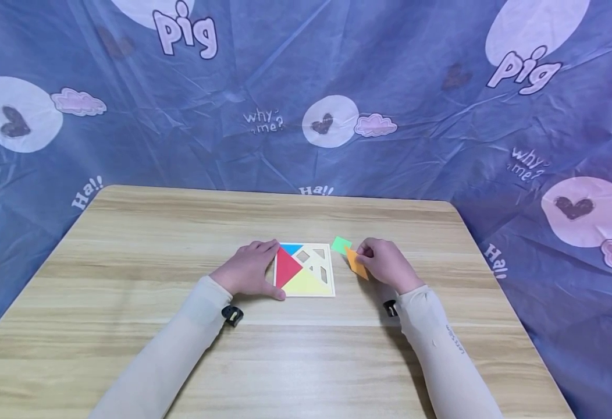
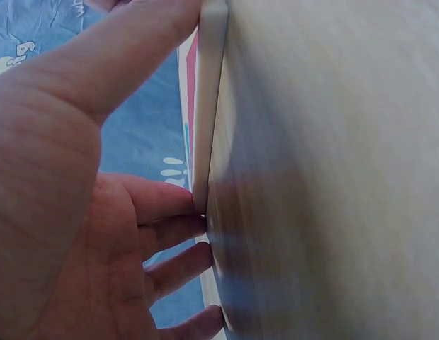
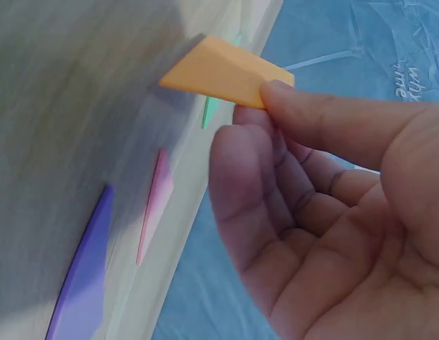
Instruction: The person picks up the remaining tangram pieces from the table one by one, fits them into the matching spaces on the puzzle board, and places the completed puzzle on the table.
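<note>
While resting the left hand, outspread, against the left edge of the board, pinches the orange piece, tilted, in the right hand, just right of the board by the green piece. Has the pink piece and purple piece on the worktop near that hand.

From my seat far away, I see a wooden table with light brown stripes and round back corners. A white puzzle board lies near its middle. A green piece lies just beside the board. My right wrist view shows a pink piece and a purple piece lying on the wood too.
</note>
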`<action>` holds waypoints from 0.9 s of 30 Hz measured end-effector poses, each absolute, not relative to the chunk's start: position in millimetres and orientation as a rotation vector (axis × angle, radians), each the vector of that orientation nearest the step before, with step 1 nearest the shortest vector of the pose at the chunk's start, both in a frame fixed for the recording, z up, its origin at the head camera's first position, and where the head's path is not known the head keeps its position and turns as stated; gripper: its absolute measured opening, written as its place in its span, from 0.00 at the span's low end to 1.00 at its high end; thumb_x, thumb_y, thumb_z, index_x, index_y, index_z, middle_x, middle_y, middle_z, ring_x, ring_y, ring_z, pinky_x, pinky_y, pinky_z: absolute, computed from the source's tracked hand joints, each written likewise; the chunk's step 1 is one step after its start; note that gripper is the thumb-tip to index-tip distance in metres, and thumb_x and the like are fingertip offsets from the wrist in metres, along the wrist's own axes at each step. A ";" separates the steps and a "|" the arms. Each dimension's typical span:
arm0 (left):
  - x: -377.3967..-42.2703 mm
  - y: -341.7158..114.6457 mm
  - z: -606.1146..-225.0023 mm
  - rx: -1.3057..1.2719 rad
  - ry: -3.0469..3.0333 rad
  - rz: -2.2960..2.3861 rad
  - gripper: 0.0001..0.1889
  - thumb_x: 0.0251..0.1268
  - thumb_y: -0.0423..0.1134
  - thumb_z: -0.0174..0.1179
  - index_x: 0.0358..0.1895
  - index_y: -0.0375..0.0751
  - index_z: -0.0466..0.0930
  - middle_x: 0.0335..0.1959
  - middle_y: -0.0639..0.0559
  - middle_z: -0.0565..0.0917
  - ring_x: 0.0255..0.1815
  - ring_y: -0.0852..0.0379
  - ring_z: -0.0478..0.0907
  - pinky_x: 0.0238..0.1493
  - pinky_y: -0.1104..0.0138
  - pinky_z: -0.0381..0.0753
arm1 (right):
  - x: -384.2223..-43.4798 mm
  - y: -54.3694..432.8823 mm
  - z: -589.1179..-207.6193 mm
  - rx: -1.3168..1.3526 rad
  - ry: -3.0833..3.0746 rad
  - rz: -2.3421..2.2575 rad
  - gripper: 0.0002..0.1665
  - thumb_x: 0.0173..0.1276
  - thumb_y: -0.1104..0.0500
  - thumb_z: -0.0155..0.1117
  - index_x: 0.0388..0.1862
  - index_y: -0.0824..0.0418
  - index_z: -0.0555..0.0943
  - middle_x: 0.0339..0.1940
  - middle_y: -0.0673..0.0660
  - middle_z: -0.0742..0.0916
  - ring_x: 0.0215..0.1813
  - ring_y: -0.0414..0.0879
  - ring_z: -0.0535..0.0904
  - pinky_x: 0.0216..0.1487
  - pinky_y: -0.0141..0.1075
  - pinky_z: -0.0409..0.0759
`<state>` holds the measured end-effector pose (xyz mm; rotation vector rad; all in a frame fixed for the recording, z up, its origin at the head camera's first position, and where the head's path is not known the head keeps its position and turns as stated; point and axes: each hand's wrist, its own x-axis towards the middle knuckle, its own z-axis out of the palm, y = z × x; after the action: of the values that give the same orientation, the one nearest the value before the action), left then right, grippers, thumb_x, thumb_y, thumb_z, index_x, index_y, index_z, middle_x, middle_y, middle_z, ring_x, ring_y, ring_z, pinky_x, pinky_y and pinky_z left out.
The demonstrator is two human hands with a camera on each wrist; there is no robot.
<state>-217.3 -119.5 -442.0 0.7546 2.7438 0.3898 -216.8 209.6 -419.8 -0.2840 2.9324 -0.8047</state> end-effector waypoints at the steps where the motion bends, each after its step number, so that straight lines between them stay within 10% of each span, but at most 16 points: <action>1: -217.1 -119.7 -441.6 0.756 2.745 0.394 0.64 0.49 0.72 0.71 0.83 0.37 0.54 0.84 0.44 0.57 0.80 0.41 0.57 0.78 0.46 0.59 | -216.5 209.0 -419.2 -0.294 2.941 -0.818 0.04 0.72 0.63 0.68 0.37 0.63 0.82 0.30 0.54 0.83 0.32 0.45 0.75 0.37 0.38 0.75; 27: -215.8 -120.1 -443.1 0.765 2.749 0.411 0.64 0.50 0.72 0.71 0.83 0.37 0.54 0.83 0.44 0.57 0.81 0.41 0.57 0.79 0.47 0.58 | -213.5 197.1 -417.6 -0.296 3.056 -1.083 0.03 0.71 0.62 0.69 0.37 0.61 0.85 0.31 0.54 0.87 0.34 0.46 0.80 0.40 0.40 0.79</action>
<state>-215.8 -120.1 -443.1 0.7648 2.7493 0.4109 -213.5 197.1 -417.6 -0.2964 3.0560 -1.0835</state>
